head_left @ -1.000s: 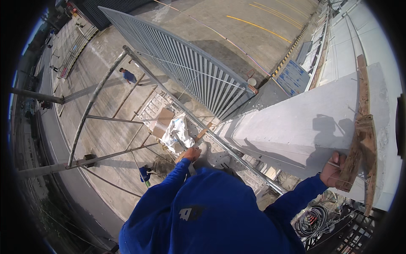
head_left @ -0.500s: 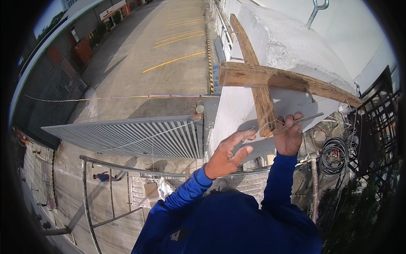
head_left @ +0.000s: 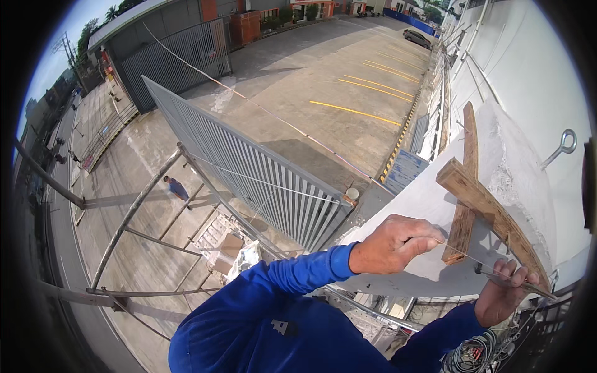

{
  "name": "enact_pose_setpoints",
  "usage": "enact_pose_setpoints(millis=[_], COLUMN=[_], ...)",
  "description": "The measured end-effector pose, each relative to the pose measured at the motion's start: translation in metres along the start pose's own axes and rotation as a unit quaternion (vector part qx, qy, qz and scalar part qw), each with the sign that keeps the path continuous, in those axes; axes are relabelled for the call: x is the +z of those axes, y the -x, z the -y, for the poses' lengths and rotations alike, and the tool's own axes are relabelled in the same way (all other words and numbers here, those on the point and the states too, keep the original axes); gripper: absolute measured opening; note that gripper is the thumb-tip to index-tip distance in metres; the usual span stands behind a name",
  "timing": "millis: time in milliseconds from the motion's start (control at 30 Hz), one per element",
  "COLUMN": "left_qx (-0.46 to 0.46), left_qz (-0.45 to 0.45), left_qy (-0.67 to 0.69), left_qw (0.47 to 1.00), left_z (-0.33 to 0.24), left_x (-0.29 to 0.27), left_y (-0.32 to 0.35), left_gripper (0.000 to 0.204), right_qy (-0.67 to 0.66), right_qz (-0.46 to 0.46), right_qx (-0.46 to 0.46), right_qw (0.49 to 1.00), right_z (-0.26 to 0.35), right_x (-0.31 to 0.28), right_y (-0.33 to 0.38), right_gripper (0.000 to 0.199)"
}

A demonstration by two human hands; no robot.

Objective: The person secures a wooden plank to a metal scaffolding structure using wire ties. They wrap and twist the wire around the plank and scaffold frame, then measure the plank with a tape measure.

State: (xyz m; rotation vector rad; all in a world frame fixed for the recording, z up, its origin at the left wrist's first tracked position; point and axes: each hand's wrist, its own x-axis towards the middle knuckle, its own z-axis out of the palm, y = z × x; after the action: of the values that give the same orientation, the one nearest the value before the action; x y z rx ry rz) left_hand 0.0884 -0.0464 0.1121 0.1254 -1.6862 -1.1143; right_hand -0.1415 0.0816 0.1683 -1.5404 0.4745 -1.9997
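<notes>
My left hand (head_left: 401, 244) is closed in a pinch on one end of a thin wire (head_left: 469, 256). The wire runs taut to my right hand (head_left: 507, 289), whose fingers are wrapped round a slim metal rod (head_left: 540, 290). Two rough wooden boards cross just beyond my hands: a shorter upright board (head_left: 461, 229) and a longer slanting board (head_left: 491, 208) over it. The wire passes in front of the upright board's lower end. Nails stick out of the boards. Behind them is a white-grey concrete block (head_left: 410, 270).
A steel eye bolt (head_left: 563, 148) juts from the white wall at right. Scaffold pipes (head_left: 134, 208) surround me at height. Below are a grey slatted gate (head_left: 249, 168), boxes (head_left: 229, 248), a person (head_left: 176, 188) on the ground and coiled black cable (head_left: 469, 354). A rope (head_left: 273, 115) crosses the yard.
My view has turned left and tilted up, so the boards sit farther right. My left hand has gone from open fingers to pinching the wire, now drawn straight between my hands.
</notes>
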Motion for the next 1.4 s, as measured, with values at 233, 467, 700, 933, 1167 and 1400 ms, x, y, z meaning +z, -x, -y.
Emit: enact_pose_setpoints(millis=[233, 467, 700, 933, 1167, 1400], left_qx=[0.066, -0.201, -0.315, -0.295, -0.265, -0.325], left_qz=[-0.011, -0.060, -0.155, -0.150, -0.109, -0.036], left_qy=[-0.049, -0.173, -0.222, -0.223, -0.190, -0.152], left_qw=[0.997, 0.962, 0.910, 0.917, 0.939, 0.933], left_z=[0.025, 0.081, 0.112, 0.104, 0.144, 0.200], left_x=[-0.032, -0.043, -0.021, -0.018, -0.018, -0.050], left_y=[0.056, 0.179, 0.257, 0.249, 0.231, 0.206], left_gripper=[0.018, 0.023, 0.023, 0.025, 0.027, 0.034], right_qy=[0.058, 0.351, 0.042, -0.108, 0.025, 0.015], right_qz=[0.031, 0.264, 0.143, 0.059, 0.141, 0.141], right_qx=[-0.010, 0.133, 0.346, 0.385, 0.234, 0.146], right_qw=[0.998, 0.888, 0.926, 0.915, 0.962, 0.979], right_z=[-0.015, -0.102, -0.148, -0.132, -0.107, -0.061], right_x=[0.048, 0.052, 0.053, 0.053, 0.069, 0.054], right_y=[0.023, 0.059, 0.067, 0.053, 0.043, 0.026], right_gripper=[0.028, 0.020, 0.031, 0.035, 0.037, 0.040])
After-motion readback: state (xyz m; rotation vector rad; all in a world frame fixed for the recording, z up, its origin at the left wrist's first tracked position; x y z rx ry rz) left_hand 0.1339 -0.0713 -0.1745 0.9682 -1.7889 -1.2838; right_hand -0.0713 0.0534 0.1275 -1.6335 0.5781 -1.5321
